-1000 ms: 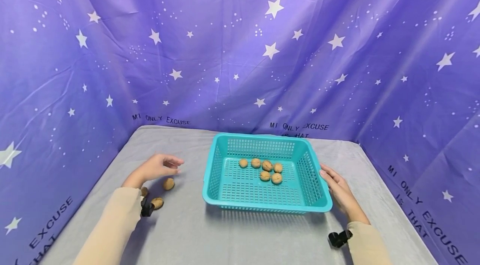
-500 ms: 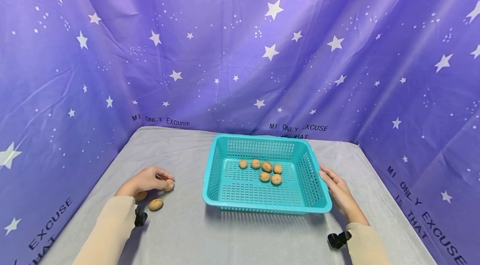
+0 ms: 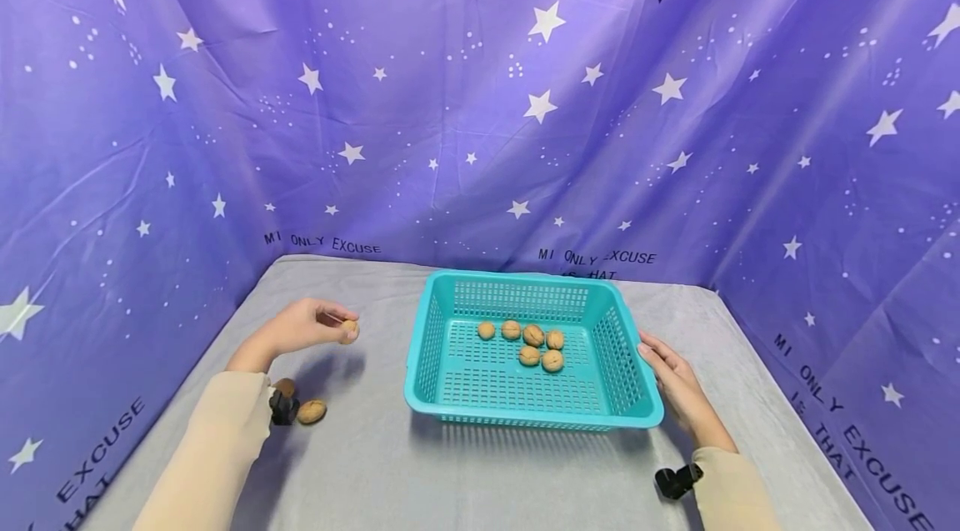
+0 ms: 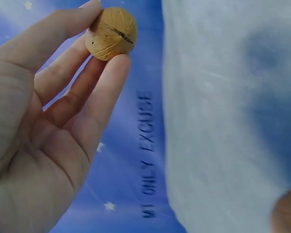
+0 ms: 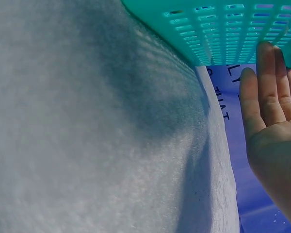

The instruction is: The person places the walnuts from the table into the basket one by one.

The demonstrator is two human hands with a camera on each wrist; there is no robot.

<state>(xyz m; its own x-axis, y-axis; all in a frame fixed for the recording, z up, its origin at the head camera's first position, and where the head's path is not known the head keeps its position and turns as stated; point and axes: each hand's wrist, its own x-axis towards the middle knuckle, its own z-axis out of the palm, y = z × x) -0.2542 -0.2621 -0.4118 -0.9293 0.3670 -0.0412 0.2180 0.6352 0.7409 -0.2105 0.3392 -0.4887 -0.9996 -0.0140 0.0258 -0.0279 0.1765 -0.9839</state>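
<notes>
My left hand (image 3: 303,325) pinches a walnut (image 3: 349,332) between thumb and fingertips, raised above the grey table. In the left wrist view the walnut (image 4: 111,34) shows its seam and a small dark spot. Two more walnuts lie below near the left wrist: one in front (image 3: 312,411), and one (image 3: 284,387) partly hidden by the wrist camera. My right hand (image 3: 678,381) holds the right rim of a turquoise plastic basket (image 3: 536,417), thumb on the rim. In the right wrist view its fingers (image 5: 266,82) lie nearly straight along the outer wall. Several walnuts (image 3: 533,335) sit inside the basket.
A grey cloth covers the table (image 3: 480,481). Purple star-printed curtains (image 3: 450,97) rise behind it and on both sides. The basket stands right of centre, close to the back edge. Black wrist cameras sit on the left (image 3: 282,408) and right (image 3: 678,481) sleeves.
My left hand went down to the walnut farthest from the wrist, took hold of it and lifted it off the table. The right hand and the basket stay where they were.
</notes>
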